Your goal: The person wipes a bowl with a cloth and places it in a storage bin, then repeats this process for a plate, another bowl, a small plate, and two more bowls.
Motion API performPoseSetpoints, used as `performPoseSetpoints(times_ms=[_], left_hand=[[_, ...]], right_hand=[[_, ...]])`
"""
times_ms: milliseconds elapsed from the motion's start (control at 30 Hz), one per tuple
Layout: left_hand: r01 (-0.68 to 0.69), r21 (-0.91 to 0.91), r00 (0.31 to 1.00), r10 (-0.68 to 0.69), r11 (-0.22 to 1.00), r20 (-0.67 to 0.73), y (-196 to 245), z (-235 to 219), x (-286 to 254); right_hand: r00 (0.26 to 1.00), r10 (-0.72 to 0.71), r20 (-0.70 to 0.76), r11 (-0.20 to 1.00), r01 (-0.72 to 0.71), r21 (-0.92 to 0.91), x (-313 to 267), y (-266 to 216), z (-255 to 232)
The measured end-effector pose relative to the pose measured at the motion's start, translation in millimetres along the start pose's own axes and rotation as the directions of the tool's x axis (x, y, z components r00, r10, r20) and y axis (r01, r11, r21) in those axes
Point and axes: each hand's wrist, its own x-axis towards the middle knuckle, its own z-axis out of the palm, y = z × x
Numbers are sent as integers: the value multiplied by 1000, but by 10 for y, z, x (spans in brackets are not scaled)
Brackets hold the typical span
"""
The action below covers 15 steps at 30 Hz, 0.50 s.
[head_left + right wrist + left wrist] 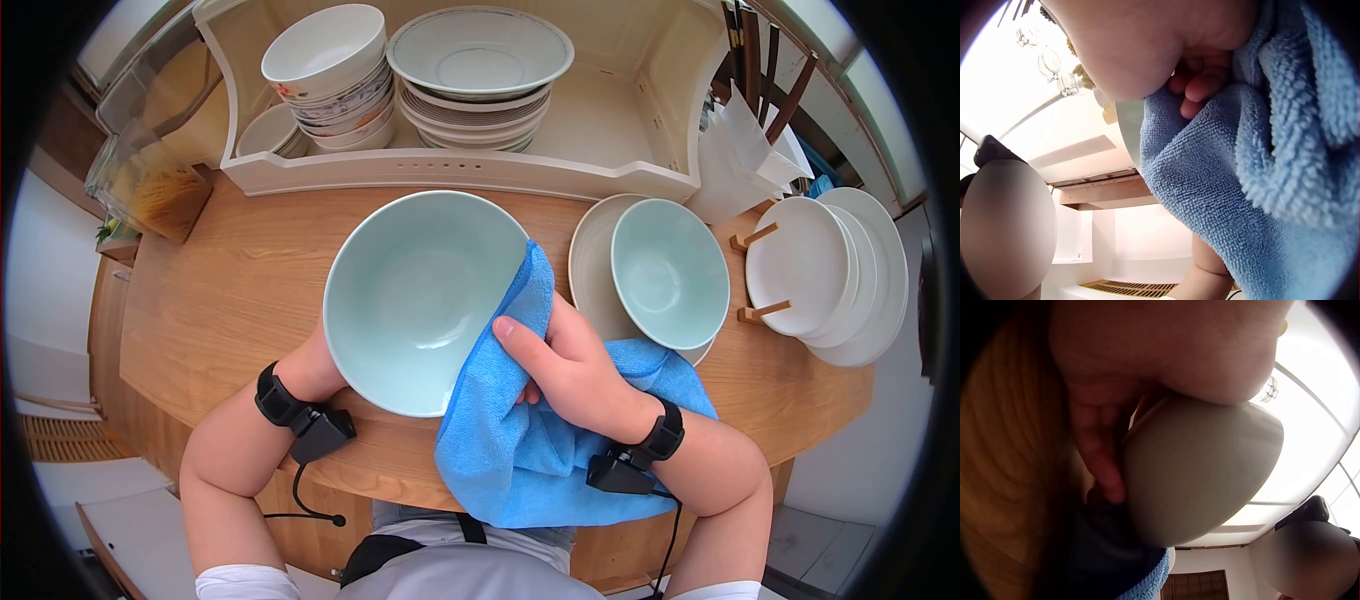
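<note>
A large pale celadon-green bowl is tilted so that its inside faces up. My left hand holds it from the left and below; the bowl hides most of those fingers in the head view. From the left wrist, the fingers reach along the bowl's underside, close over the wooden surface. My right hand grips a blue terry cloth, thumb on top, with a fold of it against the bowl's right rim. The rest of the cloth drapes below the hand and over the table's front edge.
On the right, a smaller green bowl sits on pale plates. Beyond it, white plates stand in a wooden rack. A cream shelf at the back holds stacked bowls and plates. Chopsticks stand at back right.
</note>
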Motion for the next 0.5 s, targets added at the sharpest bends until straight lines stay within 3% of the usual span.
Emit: performPoseSetpoints(times_ms=[100, 233, 267, 300, 333, 400, 500], left_hand=[[-111, 158, 993, 103, 981, 57, -57, -43, -1], [-25, 65, 1000, 25, 998, -2, -126, -48, -17], [-245, 244, 969, 243, 938, 39, -120, -55, 11], [-447, 400, 891, 438, 800, 118, -120, -58, 27], [-446, 400, 891, 438, 801, 118, -145, -58, 0], [-230, 338, 964, 261, 913, -50, -209, -68, -91], [-163, 201, 979, 184, 966, -86, -213, -104, -85]], right_hand=[[1000, -9, -1, 1000, 9, -12, -1, -4, 5], [999, -9, -32, 999, 8, -38, -7, -37, 17], [999, -15, -46, 999, 13, -39, -6, -40, 18], [999, -14, -46, 999, 12, -39, -2, -35, 10], [999, -22, -39, 999, 21, -31, 4, -27, -1], [999, -27, -33, 999, 27, -20, 1, -21, -11], [999, -20, -37, 1000, 20, -3, -12, -47, 1]])
